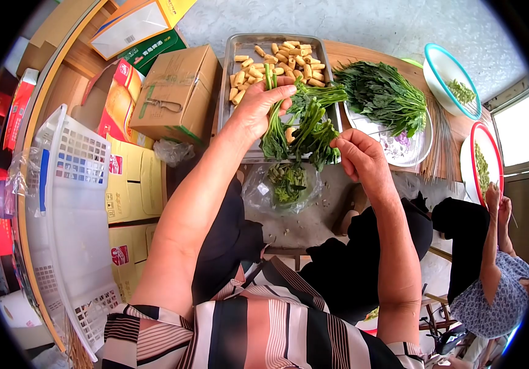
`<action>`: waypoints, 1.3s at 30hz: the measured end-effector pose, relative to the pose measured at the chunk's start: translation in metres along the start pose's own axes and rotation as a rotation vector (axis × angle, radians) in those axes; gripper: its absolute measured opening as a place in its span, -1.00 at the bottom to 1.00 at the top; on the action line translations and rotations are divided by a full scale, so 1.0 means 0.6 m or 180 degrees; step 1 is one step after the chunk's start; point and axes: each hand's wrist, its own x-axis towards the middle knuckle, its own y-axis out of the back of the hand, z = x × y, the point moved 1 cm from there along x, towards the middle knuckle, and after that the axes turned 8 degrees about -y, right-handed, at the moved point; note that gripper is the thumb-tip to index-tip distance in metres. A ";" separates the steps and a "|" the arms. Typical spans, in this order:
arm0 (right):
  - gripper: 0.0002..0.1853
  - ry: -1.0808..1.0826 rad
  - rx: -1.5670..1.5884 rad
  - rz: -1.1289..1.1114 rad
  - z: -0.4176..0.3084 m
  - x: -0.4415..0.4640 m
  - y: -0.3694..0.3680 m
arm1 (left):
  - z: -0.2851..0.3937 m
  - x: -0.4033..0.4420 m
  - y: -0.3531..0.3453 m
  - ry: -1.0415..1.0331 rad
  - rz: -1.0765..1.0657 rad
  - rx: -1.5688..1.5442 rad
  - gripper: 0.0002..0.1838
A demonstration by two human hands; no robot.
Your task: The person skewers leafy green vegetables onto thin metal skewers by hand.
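Observation:
My left hand [257,108] is closed around the stems of a bunch of leafy greens [309,130], held over the near part of a metal tray [226,67]. The leaves hang down and to the right. At their right edge, my right hand [363,155] is closed in a pinch, its fingertips at a leaf. Short tan rolls [289,61] lie heaped in the tray's far part. To the right, a larger pile of leafy greens [381,92] rests on a patterned white platter [390,149]. Below my hands, a clear plastic bag [255,187] holds more greens [287,183].
Cardboard boxes [175,92] and a white plastic basket [71,203] stand at left. Thin sticks [439,144] lie on the wooden table [344,54]. A blue-rimmed bowl [431,64] and a red-rimmed bowl [468,166] hold green pieces. Another person [492,289] sits at right.

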 end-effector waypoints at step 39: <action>-0.82 0.0061 -0.0022 -0.0063 0.009 0.001 -0.010 | 0.014 -0.007 0.021 0.0394 -0.0188 0.0238 -0.77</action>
